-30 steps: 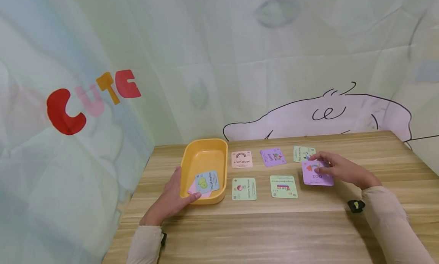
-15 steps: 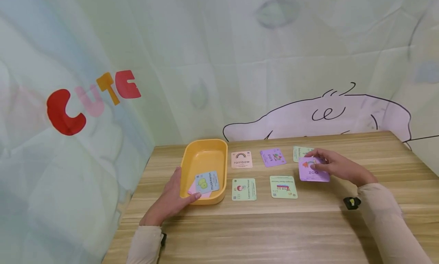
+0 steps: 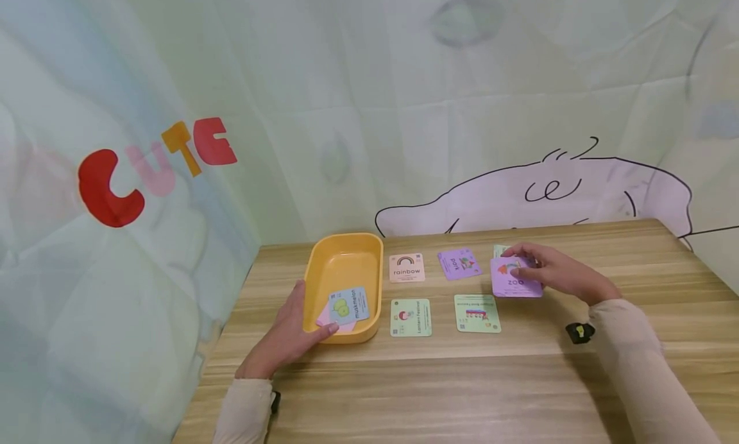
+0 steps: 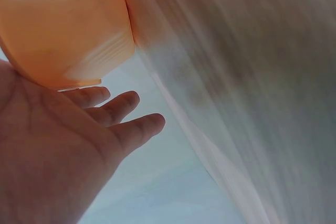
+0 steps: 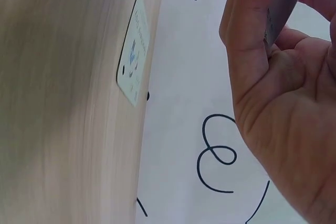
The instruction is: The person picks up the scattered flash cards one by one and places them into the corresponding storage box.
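Observation:
In the head view my right hand [image 3: 548,269] holds a purple flash card [image 3: 516,287] marked "zoo" by its far edge, over the table. The right wrist view shows that card [image 5: 283,11] almost edge-on between fingers and thumb. Under it, a green Teachers' Day card [image 3: 499,250] is mostly covered. My left hand [image 3: 287,332] rests at the near left corner of a yellow tray [image 3: 372,335], thumb over the rim. In the left wrist view its fingers [image 4: 139,129] extend straight past the tray wall. A blue muskmelon card [image 3: 348,305] lies in the tray over a pink one.
Right of the tray lie a rainbow card [image 3: 407,268], a purple park card [image 3: 458,264], a green Lantern Festival card [image 3: 411,317] and a green Dragon Boat Festival card [image 3: 477,314]. A printed cloth [image 3: 323,110] hangs behind the wooden table [image 3: 439,392].
My right hand has moved left and slightly away from me with the zoo card, covering more of the Teachers' Day card. The left hand and tray have stayed put.

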Demonstrator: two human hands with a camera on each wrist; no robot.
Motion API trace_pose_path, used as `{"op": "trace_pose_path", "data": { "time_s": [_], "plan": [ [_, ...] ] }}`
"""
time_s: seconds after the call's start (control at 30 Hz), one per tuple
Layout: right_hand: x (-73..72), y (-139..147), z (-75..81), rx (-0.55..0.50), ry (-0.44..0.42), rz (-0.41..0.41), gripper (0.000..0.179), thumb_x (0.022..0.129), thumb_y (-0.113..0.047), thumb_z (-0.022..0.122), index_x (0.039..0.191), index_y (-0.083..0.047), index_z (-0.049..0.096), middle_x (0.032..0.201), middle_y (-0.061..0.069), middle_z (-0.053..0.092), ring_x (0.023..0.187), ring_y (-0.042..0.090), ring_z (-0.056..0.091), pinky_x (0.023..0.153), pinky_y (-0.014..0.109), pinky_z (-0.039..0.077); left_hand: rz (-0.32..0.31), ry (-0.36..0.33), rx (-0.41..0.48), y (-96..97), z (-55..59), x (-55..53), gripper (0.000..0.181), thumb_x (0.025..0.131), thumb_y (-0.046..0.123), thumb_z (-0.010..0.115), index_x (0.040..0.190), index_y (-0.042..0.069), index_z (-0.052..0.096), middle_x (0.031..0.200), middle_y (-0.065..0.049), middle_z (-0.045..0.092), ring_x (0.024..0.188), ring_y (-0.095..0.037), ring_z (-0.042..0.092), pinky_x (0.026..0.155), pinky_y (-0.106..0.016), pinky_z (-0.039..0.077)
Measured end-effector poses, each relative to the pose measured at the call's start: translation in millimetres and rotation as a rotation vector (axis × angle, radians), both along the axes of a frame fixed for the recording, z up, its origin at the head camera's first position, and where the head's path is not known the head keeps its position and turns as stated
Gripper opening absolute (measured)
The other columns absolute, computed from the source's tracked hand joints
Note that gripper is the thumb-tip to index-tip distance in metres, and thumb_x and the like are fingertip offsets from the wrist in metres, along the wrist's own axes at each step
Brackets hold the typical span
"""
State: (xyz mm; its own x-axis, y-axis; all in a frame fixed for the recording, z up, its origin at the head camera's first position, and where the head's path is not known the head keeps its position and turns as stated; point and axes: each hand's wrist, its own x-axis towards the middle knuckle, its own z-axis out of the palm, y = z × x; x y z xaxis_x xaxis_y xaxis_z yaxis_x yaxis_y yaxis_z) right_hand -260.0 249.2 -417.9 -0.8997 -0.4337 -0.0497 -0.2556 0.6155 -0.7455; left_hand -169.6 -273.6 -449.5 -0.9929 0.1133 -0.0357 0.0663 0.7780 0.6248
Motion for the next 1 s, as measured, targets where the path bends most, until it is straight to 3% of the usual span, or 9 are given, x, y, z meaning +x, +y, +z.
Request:
{"op": "trace_pose_path", "data": {
  "time_s": [0.33,0.53,0.7,0.87,1.0],
  "plan": [
    [-3.9,-18.3,3.4,-0.018,-0.011,0.024,0.041,0.098,-0.034,0.067,0.135,-0.020,0.058,0.131,0.009,0.056,0.109,0.027,0.050,0.088,0.039,0.041,-0.007,0.019,0.020,0.4,-0.2,-0.6,0.114,0.083,0.053,0.078,0.162,0.013,0.006,0.163,-0.012,0.022,0.138,-0.032,0.034,0.116,-0.059,0.029],
    [-7.3,-31.4,3.4,-0.045,-0.025,0.029,0.041,0.096,-0.033,0.069,0.134,-0.020,0.059,0.128,0.009,0.057,0.108,0.027,0.052,0.089,0.039,0.042,-0.008,0.020,-0.002,-0.1,-0.5,-0.4,0.115,0.084,0.055,0.076,0.163,0.011,0.003,0.166,-0.014,0.016,0.143,-0.034,0.029,0.117,-0.062,0.026],
    [-10.5,-43.1,3.4,-0.053,-0.030,0.041,0.043,0.095,-0.035,0.070,0.135,-0.022,0.060,0.128,0.008,0.058,0.107,0.027,0.053,0.089,0.039,0.042,-0.012,0.029,0.007,1.4,1.2,-0.4,0.113,0.084,0.053,0.077,0.162,0.012,0.007,0.163,-0.013,0.023,0.139,-0.033,0.033,0.116,-0.061,0.028],
    [-12.7,-56.2,4.4,-0.063,-0.054,0.057,0.044,0.096,-0.033,0.070,0.137,-0.022,0.059,0.130,0.009,0.058,0.106,0.027,0.055,0.088,0.039,0.045,-0.007,0.017,0.000,1.7,1.7,0.1,0.114,0.084,0.054,0.076,0.162,0.011,0.004,0.166,-0.014,0.018,0.142,-0.035,0.030,0.117,-0.062,0.025],
    [-13.3,-67.0,5.0,-0.077,-0.076,0.063,0.044,0.096,-0.031,0.069,0.138,-0.023,0.058,0.133,0.010,0.056,0.107,0.028,0.056,0.088,0.039,0.046,-0.014,0.038,0.007,1.6,1.0,-0.7,0.111,0.084,0.053,0.078,0.161,0.013,0.010,0.158,-0.011,0.029,0.134,-0.032,0.036,0.114,-0.059,0.031]
  ]
}}
